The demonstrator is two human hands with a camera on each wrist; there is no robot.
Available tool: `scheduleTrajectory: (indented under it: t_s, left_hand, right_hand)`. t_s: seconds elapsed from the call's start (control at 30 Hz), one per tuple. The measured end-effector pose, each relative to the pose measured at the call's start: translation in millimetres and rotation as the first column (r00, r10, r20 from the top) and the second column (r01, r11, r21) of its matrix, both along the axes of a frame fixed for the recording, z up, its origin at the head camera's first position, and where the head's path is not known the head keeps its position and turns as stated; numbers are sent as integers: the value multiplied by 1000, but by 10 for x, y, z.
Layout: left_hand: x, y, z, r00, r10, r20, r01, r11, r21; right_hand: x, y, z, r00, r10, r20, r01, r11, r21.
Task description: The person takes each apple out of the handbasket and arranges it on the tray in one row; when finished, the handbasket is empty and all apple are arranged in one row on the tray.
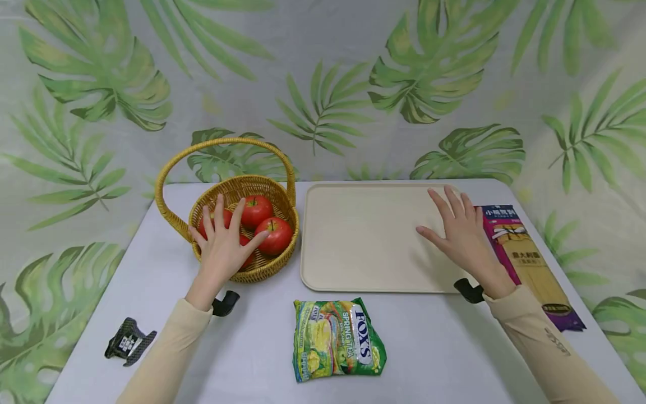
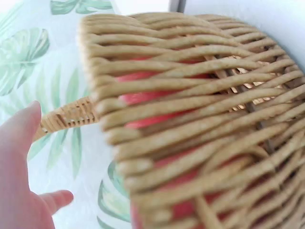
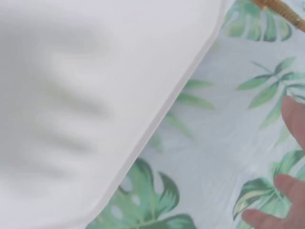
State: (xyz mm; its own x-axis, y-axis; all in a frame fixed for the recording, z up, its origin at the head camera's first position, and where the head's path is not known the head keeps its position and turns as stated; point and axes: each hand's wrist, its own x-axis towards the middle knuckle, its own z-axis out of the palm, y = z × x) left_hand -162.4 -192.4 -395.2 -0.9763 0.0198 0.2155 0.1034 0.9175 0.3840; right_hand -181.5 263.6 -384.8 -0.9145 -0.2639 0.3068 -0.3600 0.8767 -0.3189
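Note:
My left hand, fingers spread and straight, hovers over the near left side of a wicker basket. Red apples lie inside the basket, some partly hidden behind that hand. The basket's arched handle rises above its far side. In the left wrist view, the woven wall fills the frame, with red showing through the gaps. With fingers spread too, my right hand is held over the right part of a beige tray. Neither hand holds anything.
Right of the tray lies a purple pack of spaghetti. A green Fox's candy bag lies near the front middle of the white table. A small black object sits at front left. Leaf-patterned cloth hangs behind.

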Motion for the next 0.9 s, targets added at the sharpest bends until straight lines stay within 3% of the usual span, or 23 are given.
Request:
scheduleTrajectory:
  t_s: [0.17, 0.43, 0.6, 0.73, 0.9]
  left_hand:
    - [144, -60, 72, 998, -42, -44, 45, 995, 84]
    - [368, -215, 112, 990, -91, -111, 113, 972, 207]
    - [494, -350, 75, 986, -78, -149, 129, 922, 366]
    - [569, -458, 6, 983, -54, -175, 130, 876, 464]
    - [670, -540, -59, 992, -3, -126, 75, 817, 572]
  right_hand:
    - [-112, -205, 66, 981, 191, -42, -195, 968, -159]
    - [-236, -629, 146, 938, 347, 2, -331, 896, -296]
    - [-303, -910, 134, 896, 444, 5, -405, 823, -398]
    - [-375, -1141, 108, 851, 524, 27, -445, 748, -492]
    - [-425, -1459, 142, 778, 624, 77, -469, 658, -589]
